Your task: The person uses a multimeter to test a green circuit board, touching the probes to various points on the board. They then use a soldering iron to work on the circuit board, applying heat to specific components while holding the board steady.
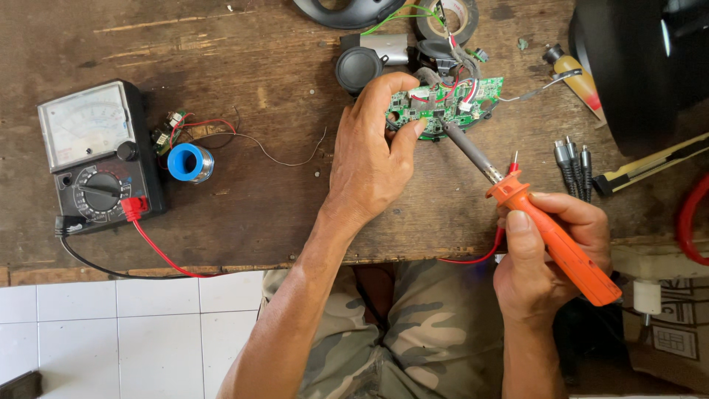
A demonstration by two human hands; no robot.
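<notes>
Green circuit board [443,106], roughly half-round, crowded with small parts and red, white and black wires, lying on the worn wooden desk [251,44] near its far edge. Left hand [373,159] curled over the board's near left edge, thumb and fingers pinching it. Right hand [550,255] wrapped tight around the orange handle of one soldering iron [535,229], metal tip touching the board. Elsewhere: one analog multimeter [96,155] with red and black leads, one blue solder spool [188,162], three cable plugs [572,159], one tape roll [447,18].
</notes>
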